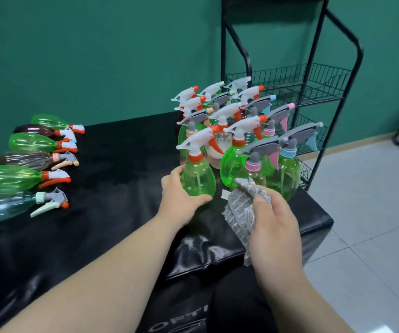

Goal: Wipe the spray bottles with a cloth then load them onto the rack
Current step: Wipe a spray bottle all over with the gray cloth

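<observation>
- Head view, frame centre: left hand (181,200) grips a green spray bottle (198,179) standing on the black table (121,164).
- Right hand (274,227) clutches a grey cloth (240,212), lower right.

White letters "OFTI" stand on the black table cover (193,306).

I count six lying spray bottles (29,142) on the surface (121,152): three green, two brown and one clear blue. There are about fourteen standing spray bottles (235,162). They are bunched up tight and hide each other, so I can't be sure. One of them, a green bottle (198,176), is in my left hand (179,200). My right hand (275,227) holds one grey cloth (239,207). There is one black rack (289,78).
</observation>
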